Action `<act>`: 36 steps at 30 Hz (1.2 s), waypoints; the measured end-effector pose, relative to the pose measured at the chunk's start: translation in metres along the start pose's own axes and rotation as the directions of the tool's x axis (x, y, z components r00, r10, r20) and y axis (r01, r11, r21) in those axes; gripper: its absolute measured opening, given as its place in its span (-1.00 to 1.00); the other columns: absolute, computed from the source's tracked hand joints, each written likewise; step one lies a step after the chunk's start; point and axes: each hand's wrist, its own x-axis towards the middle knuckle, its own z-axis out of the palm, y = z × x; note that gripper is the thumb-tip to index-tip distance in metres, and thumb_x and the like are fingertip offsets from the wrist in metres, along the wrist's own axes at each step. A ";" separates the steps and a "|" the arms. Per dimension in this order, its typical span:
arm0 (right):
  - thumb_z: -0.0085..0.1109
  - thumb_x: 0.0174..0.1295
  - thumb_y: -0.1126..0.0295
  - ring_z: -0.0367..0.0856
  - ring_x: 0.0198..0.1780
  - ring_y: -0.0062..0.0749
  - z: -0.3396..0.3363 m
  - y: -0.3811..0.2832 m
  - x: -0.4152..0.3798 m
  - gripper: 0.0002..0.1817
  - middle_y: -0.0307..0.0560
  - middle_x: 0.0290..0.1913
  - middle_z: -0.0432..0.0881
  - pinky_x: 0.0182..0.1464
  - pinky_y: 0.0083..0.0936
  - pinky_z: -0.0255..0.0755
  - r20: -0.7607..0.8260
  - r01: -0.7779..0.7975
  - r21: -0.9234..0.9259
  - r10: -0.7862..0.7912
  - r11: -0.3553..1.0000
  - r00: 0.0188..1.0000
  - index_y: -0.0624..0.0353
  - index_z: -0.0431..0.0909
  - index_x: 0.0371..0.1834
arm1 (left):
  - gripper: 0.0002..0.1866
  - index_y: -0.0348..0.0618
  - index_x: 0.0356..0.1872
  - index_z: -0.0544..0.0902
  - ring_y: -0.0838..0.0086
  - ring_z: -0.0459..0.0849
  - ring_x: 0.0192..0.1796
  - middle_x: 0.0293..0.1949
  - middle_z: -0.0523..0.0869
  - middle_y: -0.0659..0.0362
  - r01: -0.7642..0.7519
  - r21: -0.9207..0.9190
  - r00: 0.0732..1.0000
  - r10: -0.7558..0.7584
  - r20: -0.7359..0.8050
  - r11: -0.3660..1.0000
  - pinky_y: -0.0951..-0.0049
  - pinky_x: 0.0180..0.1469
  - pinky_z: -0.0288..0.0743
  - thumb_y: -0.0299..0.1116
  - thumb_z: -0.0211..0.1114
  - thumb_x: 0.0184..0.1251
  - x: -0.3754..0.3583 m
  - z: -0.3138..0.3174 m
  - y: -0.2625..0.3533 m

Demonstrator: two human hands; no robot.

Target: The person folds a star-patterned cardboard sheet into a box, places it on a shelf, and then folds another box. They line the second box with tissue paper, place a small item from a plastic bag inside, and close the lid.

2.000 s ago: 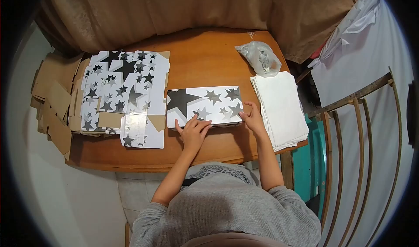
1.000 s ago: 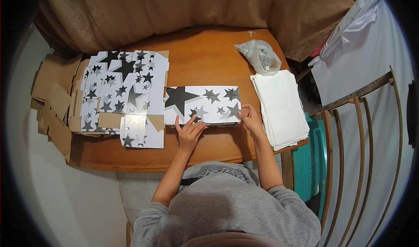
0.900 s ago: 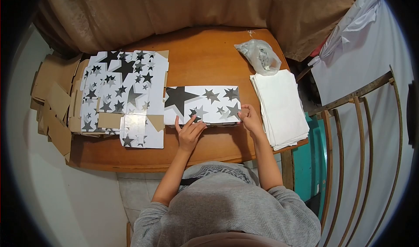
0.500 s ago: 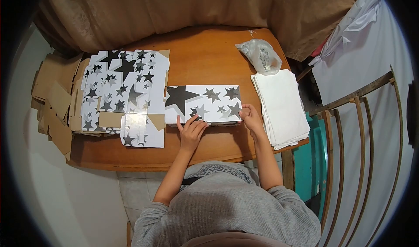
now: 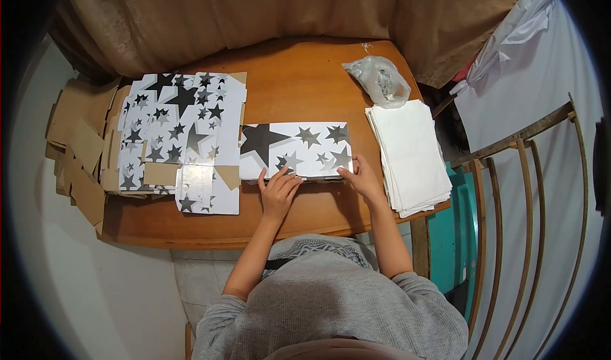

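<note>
A flat rectangular box (image 5: 321, 148) printed with black and grey stars on white lies in front of me on the table. My left hand (image 5: 278, 193) rests at its near edge, fingers stretched out and their tips on the top and front side. At the near right corner, my right hand (image 5: 363, 179) grips the box, thumb on top and fingers against the right side. The box's underside is hidden. Just left of it, a pile of unfolded star-printed cardboard sheets (image 5: 224, 115) is spread out, with plain brown undersides showing in places.
A stack of white paper (image 5: 414, 156) lies on the right of the wooden table (image 5: 293, 80). Behind it sits a clear plastic bag (image 5: 385, 83) with something inside. Plain brown cardboard (image 5: 83, 118) overhangs the left edge. A wooden rack (image 5: 522, 201) stands right.
My right hand has shifted slightly down and left, its thumb now over the box's near right corner. The left hand stays at the near edge.
</note>
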 end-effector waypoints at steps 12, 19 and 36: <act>0.24 0.16 0.53 0.63 -0.39 -0.53 0.006 0.025 0.019 -0.62 -0.04 -0.34 0.69 -0.50 -0.68 0.27 -0.055 0.101 0.328 -0.088 0.939 0.995 0.16 0.34 0.02 | -0.89 0.06 -0.37 0.69 0.42 0.60 0.02 -0.29 0.68 0.35 0.041 0.001 0.993 -0.041 0.115 0.999 0.15 0.25 0.16 -0.35 0.41 0.04 0.011 -0.009 0.003; 0.28 0.12 0.51 0.56 -0.45 -0.62 0.008 0.031 0.022 -0.59 -0.11 -0.33 0.69 -0.51 -0.69 0.24 -0.100 0.074 0.343 -0.041 0.936 0.994 0.14 0.37 0.03 | -0.89 0.08 -0.39 0.70 0.46 0.59 0.00 -0.30 0.68 0.39 0.026 -0.010 0.994 -0.024 0.111 1.000 0.16 0.25 0.15 -0.29 0.42 0.03 0.014 -0.012 0.000; 0.30 0.12 0.45 0.47 -0.50 -0.66 0.008 0.035 0.023 -0.63 -0.19 -0.40 0.67 -0.55 -0.68 0.15 -0.089 0.095 0.384 -0.066 0.918 0.994 0.05 0.39 -0.03 | -0.86 0.03 -0.36 0.71 0.41 0.59 0.02 -0.25 0.69 0.35 -0.010 -0.028 0.998 0.012 0.055 1.000 0.12 0.25 0.23 -0.34 0.44 0.01 0.009 -0.004 -0.005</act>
